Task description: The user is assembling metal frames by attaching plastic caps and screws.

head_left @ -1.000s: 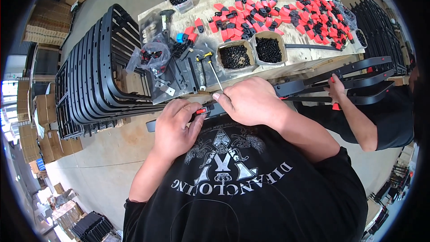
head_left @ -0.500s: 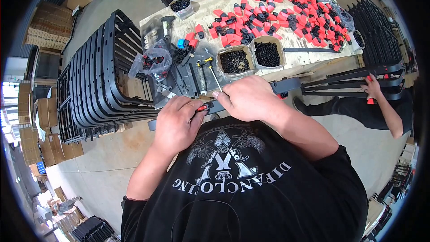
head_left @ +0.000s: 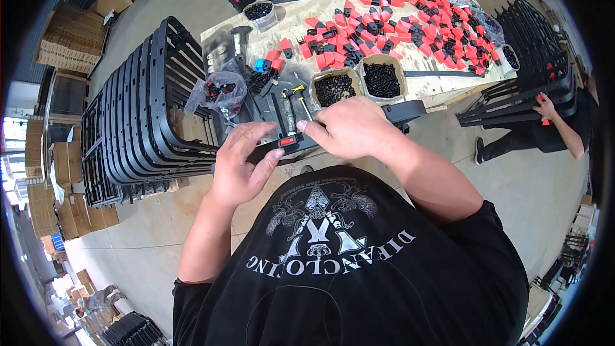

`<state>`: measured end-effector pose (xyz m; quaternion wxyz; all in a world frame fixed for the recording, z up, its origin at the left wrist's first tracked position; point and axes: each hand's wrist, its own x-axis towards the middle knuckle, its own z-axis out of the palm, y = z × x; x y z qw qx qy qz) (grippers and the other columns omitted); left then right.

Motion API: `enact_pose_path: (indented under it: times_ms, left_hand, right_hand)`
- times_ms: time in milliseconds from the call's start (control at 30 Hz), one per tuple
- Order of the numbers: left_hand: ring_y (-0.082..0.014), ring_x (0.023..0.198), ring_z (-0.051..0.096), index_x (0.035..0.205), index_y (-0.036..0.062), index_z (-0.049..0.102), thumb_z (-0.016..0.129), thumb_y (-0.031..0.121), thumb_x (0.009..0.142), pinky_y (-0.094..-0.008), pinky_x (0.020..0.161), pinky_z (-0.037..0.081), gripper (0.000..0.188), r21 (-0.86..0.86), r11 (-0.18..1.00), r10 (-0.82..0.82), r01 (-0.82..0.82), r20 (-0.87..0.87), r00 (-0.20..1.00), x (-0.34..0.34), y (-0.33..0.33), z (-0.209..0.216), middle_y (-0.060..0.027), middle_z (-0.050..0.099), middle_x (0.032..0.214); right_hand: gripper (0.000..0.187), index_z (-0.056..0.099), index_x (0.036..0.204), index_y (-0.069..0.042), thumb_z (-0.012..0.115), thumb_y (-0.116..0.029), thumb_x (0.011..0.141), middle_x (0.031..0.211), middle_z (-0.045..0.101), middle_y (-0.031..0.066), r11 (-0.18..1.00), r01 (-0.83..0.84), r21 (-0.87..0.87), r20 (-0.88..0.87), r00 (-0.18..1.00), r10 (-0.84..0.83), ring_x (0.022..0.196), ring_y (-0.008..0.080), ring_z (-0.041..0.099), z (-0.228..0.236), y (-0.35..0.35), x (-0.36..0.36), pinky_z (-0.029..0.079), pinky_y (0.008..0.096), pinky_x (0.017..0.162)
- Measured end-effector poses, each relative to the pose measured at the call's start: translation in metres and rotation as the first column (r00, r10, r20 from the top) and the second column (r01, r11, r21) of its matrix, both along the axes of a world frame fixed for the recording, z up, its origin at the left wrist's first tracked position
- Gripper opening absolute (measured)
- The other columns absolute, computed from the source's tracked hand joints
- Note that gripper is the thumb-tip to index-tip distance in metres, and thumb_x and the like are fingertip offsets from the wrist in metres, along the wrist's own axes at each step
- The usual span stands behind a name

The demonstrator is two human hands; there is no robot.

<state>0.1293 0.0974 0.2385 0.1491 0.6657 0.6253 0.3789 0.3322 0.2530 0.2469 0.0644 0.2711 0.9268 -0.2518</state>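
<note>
A black metal frame (head_left: 405, 112) lies across in front of me at the near edge of the table. My right hand (head_left: 355, 127) is closed over it, its thumb pointing left along the top. A small black clip with a red face (head_left: 286, 142) sits on the frame between my hands. My left hand (head_left: 240, 163) is open beside this clip, fingers and thumb apart around the frame's left part. A yellow-and-black handled screwdriver (head_left: 301, 96) lies on the table just beyond my hands. The frame's middle is hidden under my right hand.
Many red-and-black plastic pieces (head_left: 365, 32) cover the table, with boxes of small black parts (head_left: 383, 80) beside them. A hammer (head_left: 240, 41) and a plastic bag (head_left: 221, 90) lie at left. Stacked black frames (head_left: 128, 109) stand left. Co-workers are at the far side and right.
My left hand's fingers have come apart, uncovering the red-faced clip. My right hand has shifted slightly left and up with the frame. The co-worker at right has moved farther right with several frames.
</note>
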Motion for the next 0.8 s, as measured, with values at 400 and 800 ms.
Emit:
enact_pose_path:
  times_ms: [400, 800]
  left_hand:
    - [-0.0303, 0.083, 0.069, 0.093, 0.0057, 0.068, 0.080, 0.004, 0.080, -0.0397, 0.072, 0.056, 0.018, 0.168, 0.973, -0.129, 0.156, -0.163, 0.978, -0.003, 0.007, -0.018, -0.0100, 0.071, 0.091]
    - [-0.0328, 0.097, 0.070, 0.123, 0.0049, 0.062, 0.088, 0.020, 0.074, -0.0407, 0.086, 0.056, 0.058, -0.098, 0.995, -0.003, -0.002, -0.044, 0.999, -0.008, 0.012, -0.013, -0.0140, 0.072, 0.104]
  right_hand:
    - [0.057, 0.075, 0.082, -0.006, 0.046, -0.051, 0.102, 0.077, 0.070, 0.0201, 0.999, 0.021, 0.046, -0.021, 1.000, -0.020, 0.079, 0.0424, 0.069, -0.005, 0.000, -0.002, 0.054, 0.0542, 0.072]
    - [0.041, 0.069, 0.087, -0.003, 0.055, -0.039, 0.101, 0.083, 0.068, 0.0205, 0.993, 0.117, 0.027, -0.324, 0.941, -0.102, 0.082, 0.0415, 0.066, -0.017, 0.012, -0.001, 0.051, 0.0513, 0.074]
